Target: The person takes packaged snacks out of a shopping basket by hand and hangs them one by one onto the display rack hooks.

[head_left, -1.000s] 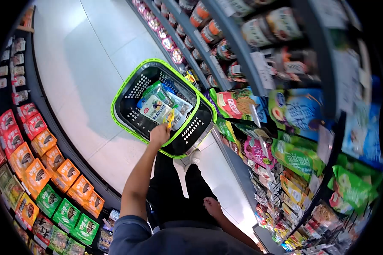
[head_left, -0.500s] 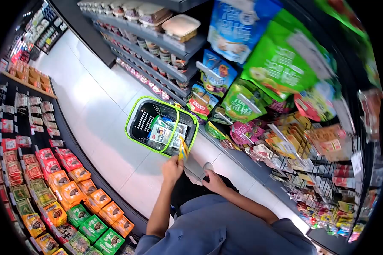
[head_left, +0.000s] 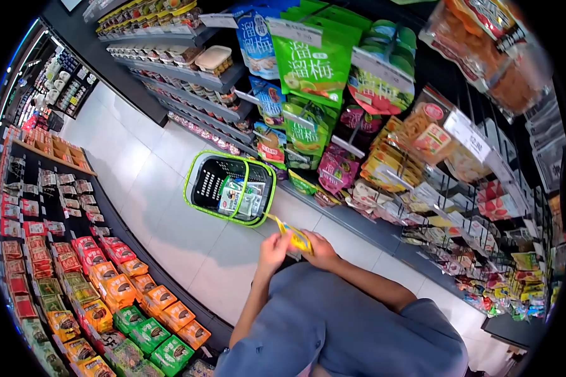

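Note:
A small yellow snack packet (head_left: 297, 239) is held in front of my body, between both hands. My left hand (head_left: 273, 252) is closed on its left side, and my right hand (head_left: 321, 251) grips the right end. Small print on the packet is too blurred to read. On the floor just beyond my hands stands a black shopping basket (head_left: 202, 177) with a bright green rim and handle. Inside it lie white and green snack bags (head_left: 240, 196).
Hanging snack bags (head_left: 314, 66) fill the rack on my right, with price tags sticking out. To the left, a low shelf carries orange packs (head_left: 121, 289) and green packs (head_left: 151, 333). Pale tiled floor (head_left: 163, 220) runs between them. Shelves of tubs (head_left: 214, 60) stand farther off.
My right hand has come up and taken hold of the yellow packet alongside my left. The packet has moved right and nearer my body, apart from the basket. The view has turned right.

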### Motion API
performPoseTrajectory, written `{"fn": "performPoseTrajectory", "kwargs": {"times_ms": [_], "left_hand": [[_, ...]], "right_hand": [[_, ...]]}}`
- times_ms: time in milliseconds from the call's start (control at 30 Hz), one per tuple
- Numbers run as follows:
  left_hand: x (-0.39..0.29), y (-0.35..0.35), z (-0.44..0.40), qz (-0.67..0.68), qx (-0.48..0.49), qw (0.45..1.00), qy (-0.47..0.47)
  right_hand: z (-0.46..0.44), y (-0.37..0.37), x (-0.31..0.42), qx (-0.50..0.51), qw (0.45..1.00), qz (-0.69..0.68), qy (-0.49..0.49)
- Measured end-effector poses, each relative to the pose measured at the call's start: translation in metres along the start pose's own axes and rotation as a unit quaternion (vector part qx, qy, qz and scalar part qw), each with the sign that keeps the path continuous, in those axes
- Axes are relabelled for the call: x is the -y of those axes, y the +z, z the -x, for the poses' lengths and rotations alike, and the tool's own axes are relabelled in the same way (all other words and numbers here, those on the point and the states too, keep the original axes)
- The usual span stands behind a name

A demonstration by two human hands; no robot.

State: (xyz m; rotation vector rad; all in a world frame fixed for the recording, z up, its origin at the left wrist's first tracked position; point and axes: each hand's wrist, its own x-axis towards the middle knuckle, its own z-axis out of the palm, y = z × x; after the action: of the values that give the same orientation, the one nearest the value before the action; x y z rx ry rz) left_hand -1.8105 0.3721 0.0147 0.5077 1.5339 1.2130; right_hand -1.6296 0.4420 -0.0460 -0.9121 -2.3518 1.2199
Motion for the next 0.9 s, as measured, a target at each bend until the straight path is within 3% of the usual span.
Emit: {"fn": "performPoseTrajectory", "kwargs": {"times_ms": [67, 167, 233, 400, 467, 500, 733, 900], "left_hand": [[-0.027, 0.007, 0.006, 0.049, -0.002, 0.997, 0.068], [-0.037, -0.004, 0.005, 0.008, -0.013, 0.992, 0.122], [-0.034, -0.009, 0.005, -0.048, -0.109, 0.978, 0.169], [-0.061, -0.010, 0.042, 0.061, 0.005, 0.990, 0.127], [-0.068, -0.008, 0.059, 0.151, 0.095, 0.982, 0.056], [-0.065, -0.008, 0.064, 0.169, 0.095, 0.981, 0.016], [-0.042, 0.008, 0.087, 0.194, 0.109, 0.974, -0.040], [-0.032, 0.031, 0.102, 0.191, 0.115, 0.974, -0.047]], "right_hand": [[0.007, -0.001, 0.005, 0.011, 0.993, -0.061, 0.098], [0.018, -0.015, 0.025, -0.002, 0.960, -0.243, 0.138], [0.029, -0.022, 0.040, -0.010, 0.933, -0.325, 0.156], [0.057, -0.040, 0.084, 0.011, 0.808, -0.547, 0.219], [0.072, -0.038, 0.095, 0.022, 0.795, -0.561, 0.231], [0.080, -0.036, 0.103, 0.025, 0.785, -0.574, 0.233], [0.138, -0.032, 0.127, -0.022, 0.715, -0.645, 0.268], [0.171, -0.032, 0.125, -0.075, 0.779, -0.561, 0.271]]}}
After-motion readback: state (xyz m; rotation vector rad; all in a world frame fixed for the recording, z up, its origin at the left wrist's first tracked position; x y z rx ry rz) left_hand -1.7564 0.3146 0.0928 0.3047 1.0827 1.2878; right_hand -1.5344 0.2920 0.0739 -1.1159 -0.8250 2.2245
